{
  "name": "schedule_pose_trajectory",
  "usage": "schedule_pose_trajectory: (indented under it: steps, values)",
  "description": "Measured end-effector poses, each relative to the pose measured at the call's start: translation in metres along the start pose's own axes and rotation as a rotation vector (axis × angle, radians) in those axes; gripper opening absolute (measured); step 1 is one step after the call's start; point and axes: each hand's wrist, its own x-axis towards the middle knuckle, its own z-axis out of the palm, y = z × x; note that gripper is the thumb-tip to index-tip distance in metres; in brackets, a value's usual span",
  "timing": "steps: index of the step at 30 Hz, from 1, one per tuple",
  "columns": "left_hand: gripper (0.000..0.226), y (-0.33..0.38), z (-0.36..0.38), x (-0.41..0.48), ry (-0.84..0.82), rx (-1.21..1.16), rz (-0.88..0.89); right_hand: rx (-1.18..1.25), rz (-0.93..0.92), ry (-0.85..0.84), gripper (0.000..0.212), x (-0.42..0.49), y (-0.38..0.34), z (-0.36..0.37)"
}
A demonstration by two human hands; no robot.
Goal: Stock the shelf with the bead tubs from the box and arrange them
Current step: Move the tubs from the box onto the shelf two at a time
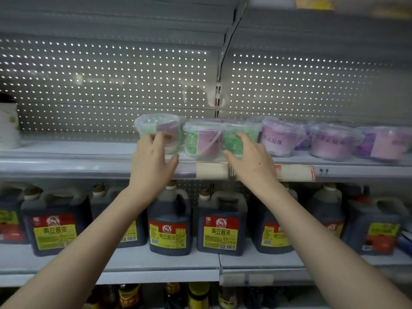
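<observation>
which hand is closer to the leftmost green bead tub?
Left. The left hand is gripping the leftmost green bead tub from the front. The right hand is at the third green tub, two tubs to the right.

Both hands raised forward, palms away from me, backs toward the camera.

I see both bare forearms extended upward from the lower corners and converging toward centre. My left hand [153, 161] is cupped, fingers [159, 139] curled up and over, thumb spread out to the right in a grasp. My right hand [250, 157] is flatter, fingers [244, 139] extended forward and slightly spread, thumb pointing left; I cannot tell whether it grips. The two hands are apart, at nearly equal height.
</observation>
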Motion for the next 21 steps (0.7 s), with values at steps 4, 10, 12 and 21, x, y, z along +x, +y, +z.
schedule_pose_trajectory:
  steps: [4,10,12,21]
  values:
    - [0.033,0.033,0.018,-0.02,-0.083,0.065,0.124,-0.109,0.029,-0.005,0.052,-0.027,0.036,-0.013]
    - [0.022,0.085,0.067,-0.052,-0.268,0.24,0.355,-0.312,0.072,-0.032,0.038,-0.079,0.113,-0.037]
    - [0.02,0.106,0.086,-0.064,-0.297,0.261,0.403,-0.363,0.111,-0.059,0.04,-0.1,0.144,-0.045]
    - [0.022,0.235,0.175,-0.115,-0.463,0.189,0.585,-0.5,0.309,-0.165,0.037,-0.18,0.28,-0.096]
